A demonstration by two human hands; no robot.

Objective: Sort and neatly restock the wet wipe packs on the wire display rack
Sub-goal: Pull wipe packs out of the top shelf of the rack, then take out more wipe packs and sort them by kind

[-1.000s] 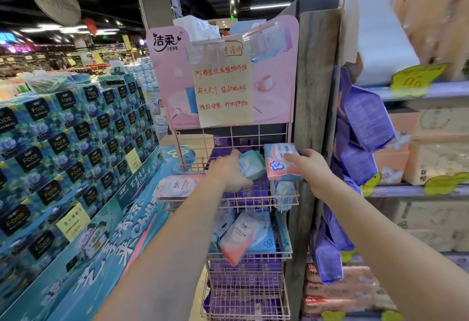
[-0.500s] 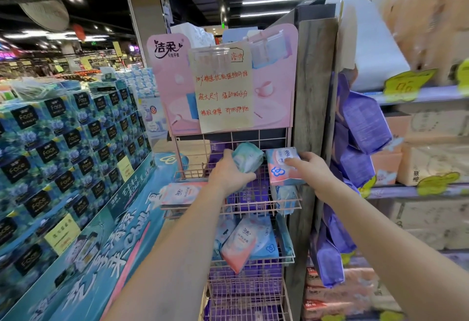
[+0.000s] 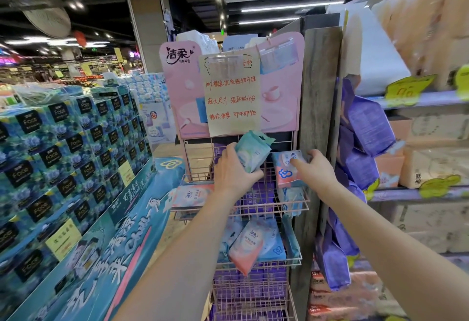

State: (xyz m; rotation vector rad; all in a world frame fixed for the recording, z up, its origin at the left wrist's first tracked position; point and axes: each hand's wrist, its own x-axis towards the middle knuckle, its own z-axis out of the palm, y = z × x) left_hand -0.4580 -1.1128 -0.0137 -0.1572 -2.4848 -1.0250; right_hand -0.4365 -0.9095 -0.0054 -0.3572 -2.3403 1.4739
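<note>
A pink wire display rack (image 3: pixel 200 181) stands in front of me with several tiers of wet wipe packs. My left hand (image 3: pixel 233 168) grips a teal pack (image 3: pixel 252 149), lifted and tilted above the top basket. My right hand (image 3: pixel 313 168) holds a pink-and-blue pack (image 3: pixel 285 168) standing at the right end of that basket. A pink-white pack (image 3: pixel 190 195) lies flat at the basket's left. In the tier below, a pink pack (image 3: pixel 247 247) and a blue pack (image 3: pixel 272 244) lean over the front rail. Purple packs (image 3: pixel 253 287) fill the lower tiers.
A pink header board with a handwritten sign (image 3: pixel 232 95) tops the rack. A grey wooden post (image 3: pixel 317 92) stands right beside it. Purple bags (image 3: pixel 368 128) hang from the shelving on the right. A large stack of blue tissue boxes (image 3: pixel 63 155) fills the left.
My left hand has raised the teal pack out of the top basket and tilted it. My right hand stays on the pink-and-blue pack. The camera has moved slightly closer.
</note>
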